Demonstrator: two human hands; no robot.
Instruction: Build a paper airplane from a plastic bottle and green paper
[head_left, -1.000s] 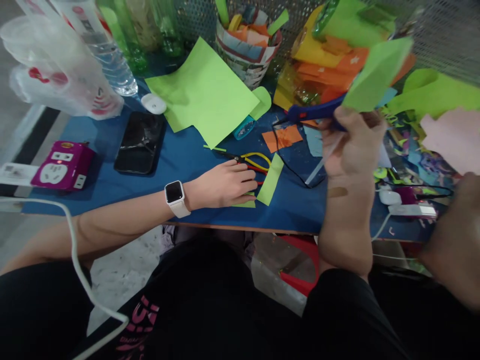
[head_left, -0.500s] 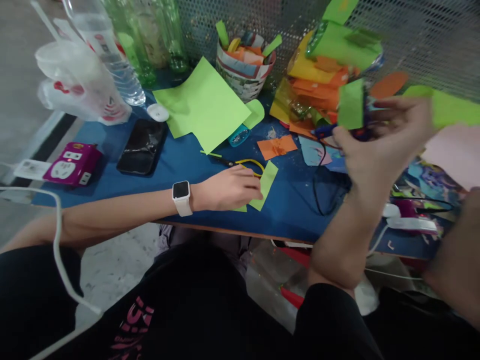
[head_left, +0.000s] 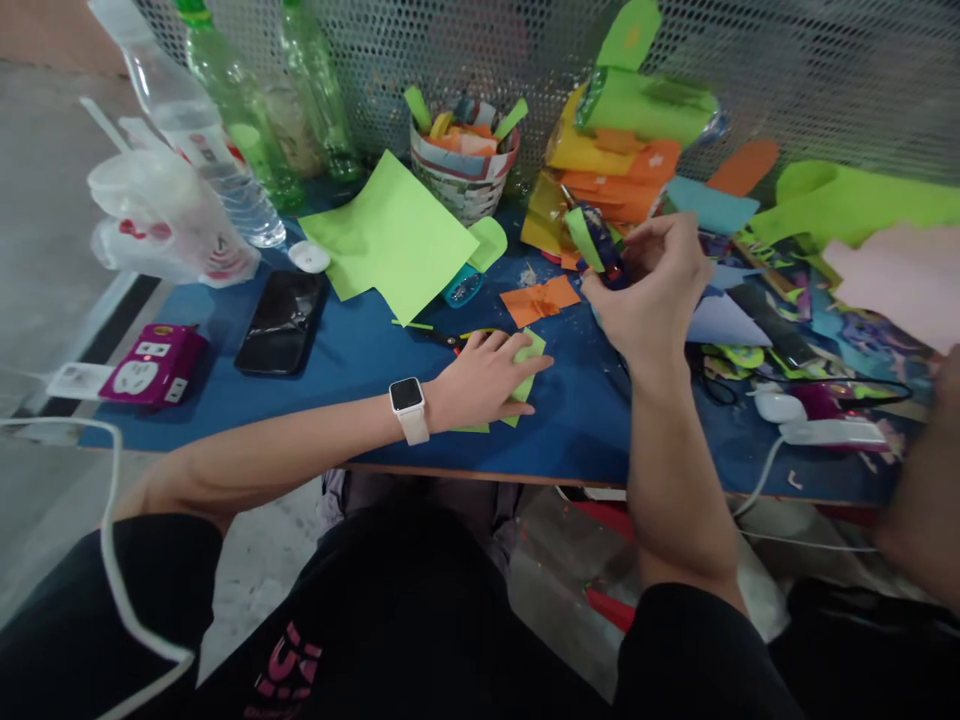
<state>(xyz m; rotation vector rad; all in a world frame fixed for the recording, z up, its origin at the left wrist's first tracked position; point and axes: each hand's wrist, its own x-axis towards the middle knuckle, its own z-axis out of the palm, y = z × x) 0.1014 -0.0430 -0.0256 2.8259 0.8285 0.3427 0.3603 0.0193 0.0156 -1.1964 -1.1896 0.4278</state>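
My left hand (head_left: 484, 385), with a watch at the wrist, lies over the table with its fingers spread. Beneath its fingers is a light green paper strip (head_left: 534, 362), and the yellow-and-black scissors (head_left: 448, 342) are partly hidden behind the hand. My right hand (head_left: 651, 290) is closed around a dark blue glue gun (head_left: 600, 240), whose thin tip points up and left. A small green paper piece (head_left: 581, 238) shows against the gun; whether my fingers also hold it I cannot tell.
A large green sheet (head_left: 394, 240) and a torn orange paper (head_left: 540, 300) lie beyond my hands. A paper basket (head_left: 465, 180), bottles (head_left: 259, 150) and a drink cup stand behind. At left are a phone (head_left: 281, 322) and a purple power socket (head_left: 154, 365). Paper scraps and another person's arm are at right.
My right hand has moved left and a little lower with the glue gun, which has turned tip-up. My left hand's fingers have spread over the green strip. The view has shifted slightly.
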